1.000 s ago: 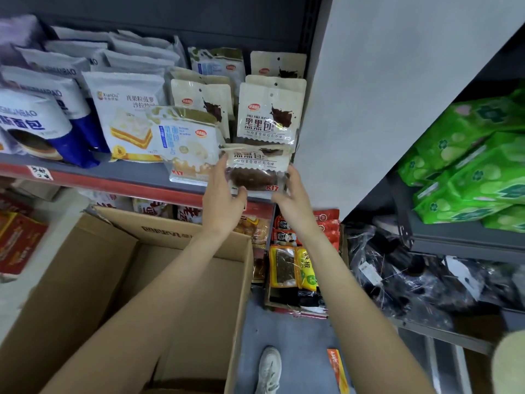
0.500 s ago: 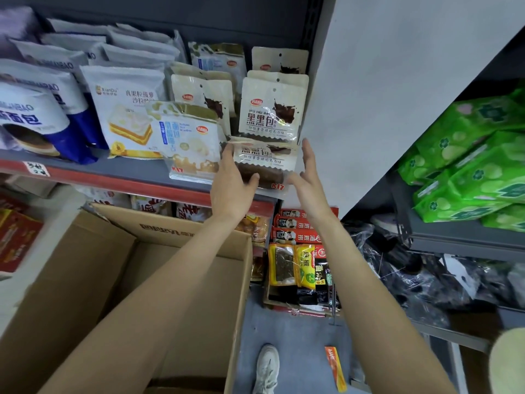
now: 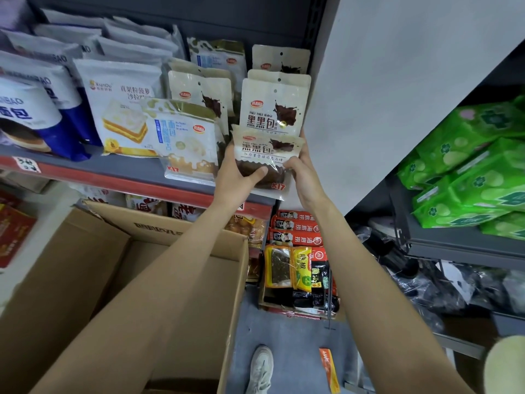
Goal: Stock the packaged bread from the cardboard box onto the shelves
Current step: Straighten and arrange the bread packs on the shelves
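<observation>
Both hands grip one pack of dark bread [image 3: 262,163] at the front edge of the grey shelf [image 3: 127,166]. The left hand [image 3: 237,173] wraps the pack's left side with the thumb laid across the clear window; the right hand [image 3: 301,172] pinches its right edge, fingers curled behind. In my judgement the two-sided hold serves to stand the pack upright and seat it in front of the standing row of identical packs [image 3: 274,105], at the shelf's right end against the white side panel [image 3: 397,81]. The pack's lower edge overhangs the shelf lip, so it is not yet set down.

Legible writing: the row pack reads "HEI HEI BAO" above three large Chinese characters, with a red oval brand mark; the held pack carries the same characters and a red "K17" at the bottom. The neighbouring cream-and-blue pack [image 3: 184,140] leans forward and also shows "K17". A white pack [image 3: 122,106] further left is marked "XianDu". The blue-and-white packs [image 3: 31,115] show a partial "...BAO".

The cardboard box [image 3: 181,265] stands open on the floor below the shelf; its inside is largely hidden by the forearms, so remaining stock cannot be judged.
</observation>
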`<state>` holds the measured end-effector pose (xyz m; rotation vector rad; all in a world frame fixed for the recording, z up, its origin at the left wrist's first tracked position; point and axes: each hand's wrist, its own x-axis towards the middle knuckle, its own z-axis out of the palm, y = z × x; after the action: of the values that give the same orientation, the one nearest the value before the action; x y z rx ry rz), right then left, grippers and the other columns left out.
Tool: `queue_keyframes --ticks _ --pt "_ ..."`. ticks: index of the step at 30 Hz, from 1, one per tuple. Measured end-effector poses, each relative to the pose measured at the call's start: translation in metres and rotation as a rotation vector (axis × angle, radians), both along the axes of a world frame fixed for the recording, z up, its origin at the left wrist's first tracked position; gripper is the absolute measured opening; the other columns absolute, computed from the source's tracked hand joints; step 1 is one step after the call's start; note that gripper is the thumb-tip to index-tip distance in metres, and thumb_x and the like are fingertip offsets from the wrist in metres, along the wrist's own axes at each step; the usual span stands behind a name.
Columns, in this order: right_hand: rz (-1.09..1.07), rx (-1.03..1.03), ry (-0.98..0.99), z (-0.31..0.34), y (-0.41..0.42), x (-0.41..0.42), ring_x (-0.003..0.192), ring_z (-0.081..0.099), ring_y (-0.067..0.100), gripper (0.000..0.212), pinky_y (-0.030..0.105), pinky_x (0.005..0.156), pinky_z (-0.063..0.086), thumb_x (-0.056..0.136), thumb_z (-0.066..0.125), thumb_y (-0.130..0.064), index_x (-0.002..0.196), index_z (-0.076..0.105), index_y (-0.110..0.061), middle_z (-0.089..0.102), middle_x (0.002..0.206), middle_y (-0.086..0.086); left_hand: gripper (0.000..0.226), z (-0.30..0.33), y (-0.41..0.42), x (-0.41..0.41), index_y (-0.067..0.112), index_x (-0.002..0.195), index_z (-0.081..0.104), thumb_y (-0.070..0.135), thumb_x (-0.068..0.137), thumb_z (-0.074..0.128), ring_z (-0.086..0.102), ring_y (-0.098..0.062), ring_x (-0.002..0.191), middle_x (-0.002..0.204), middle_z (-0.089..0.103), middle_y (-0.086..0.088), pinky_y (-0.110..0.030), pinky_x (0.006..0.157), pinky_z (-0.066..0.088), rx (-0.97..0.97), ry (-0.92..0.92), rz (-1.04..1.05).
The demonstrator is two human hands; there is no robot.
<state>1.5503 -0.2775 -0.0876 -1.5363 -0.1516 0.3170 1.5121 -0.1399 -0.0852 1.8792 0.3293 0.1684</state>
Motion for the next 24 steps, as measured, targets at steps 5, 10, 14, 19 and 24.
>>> queue_keyframes --ticks 5,10,14,19,24 --pt "-0.006 0.032 0.005 -0.003 0.001 -0.001 0.103 0.055 0.004 0.077 0.011 0.073 0.048 0.087 0.035 0.013 0.151 0.006 -0.019 0.044 0.137 0.01 0.065 -0.002 0.0 -0.001 0.016 0.136 0.037 0.015 0.081 0.072 0.047 -0.01 0.12 0.131 0.054 0.001 -0.02 0.095 0.037 0.006 -0.015 -0.014" --pt "-0.021 0.061 0.009 0.0 0.005 -0.004 0.11 0.053 0.007 0.088 0.016 0.084 0.05 0.075 0.047 -0.004 0.15 0.004 -0.02 0.044 0.136 0.006 0.065 -0.002 0.0 -0.003 0.016 0.137 0.035 0.017 0.083 0.071 0.046 -0.013 0.124 0.133 0.053 0.0 -0.024 0.099 0.038 0.03 -0.009 -0.025" --pt "-0.038 0.033 -0.005 0.0 0.005 -0.005 0.12 0.049 0.013 0.09 0.013 0.086 0.048 0.073 0.05 -0.009 0.15 0.005 -0.02 0.04 0.143 0.009 0.077 0.001 -0.003 -0.002 0.014 0.145 0.026 0.02 0.083 0.071 0.042 -0.014 0.13 0.139 0.049 0.0 -0.025 0.101 0.034 0.041 0.031 -0.013" --pt "-0.044 0.037 -0.001 -0.003 0.004 -0.015 0.109 0.052 -0.003 0.091 0.011 0.084 0.046 0.074 0.051 -0.004 0.149 0.002 -0.019 0.044 0.131 -0.004 0.084 0.006 -0.004 -0.008 0.013 0.148 0.019 0.016 0.083 0.071 0.04 -0.015 0.133 0.143 0.046 -0.001 -0.022 0.102 0.031 0.034 0.089 0.002" --pt "-0.097 -0.025 -0.038 -0.001 0.001 -0.046 0.128 0.031 0.001 0.088 0.002 0.096 0.032 0.082 0.055 -0.006 0.15 0.001 -0.02 0.025 0.146 -0.011 0.064 0.025 -0.004 -0.04 0.019 0.145 0.027 0.013 0.09 0.06 0.037 -0.002 0.126 0.132 0.043 0.015 -0.017 0.102 0.026 -0.03 0.076 -0.05"
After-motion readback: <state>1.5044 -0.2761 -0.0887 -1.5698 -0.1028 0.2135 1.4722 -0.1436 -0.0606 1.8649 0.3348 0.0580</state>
